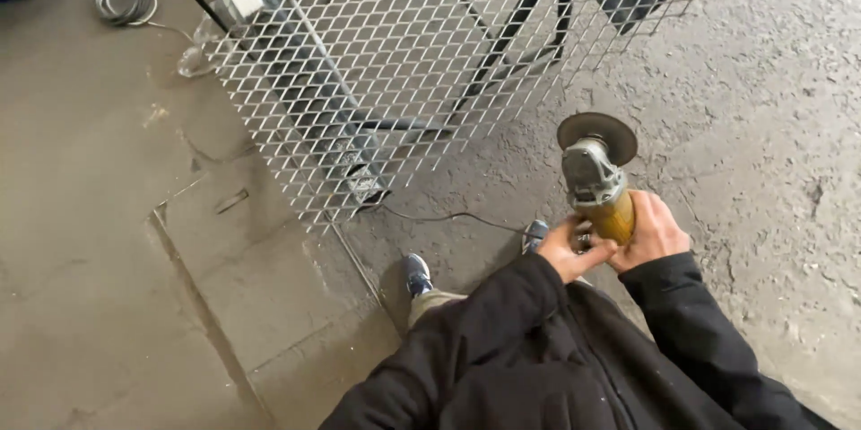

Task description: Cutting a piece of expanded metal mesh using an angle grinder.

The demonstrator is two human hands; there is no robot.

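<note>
Head view, looking down: both hands closed on the angle grinder (599,186), held low in front of the body over the concrete floor (762,125). Right hand (653,233) wraps the yellow body from the right side; left hand (571,251) grips the rear end, fingers curled under. Grinder's long axis runs away from the person, disc (596,132) at the far end, tilted up and forward. Expanded metal mesh sheet (404,62) lies ahead and to the left, on a dark frame, near edge just beyond the disc, not touching it. Left hand sits nearer the mesh. A thin cable (448,215) trails across the floor beneath the mesh corner.
</note>
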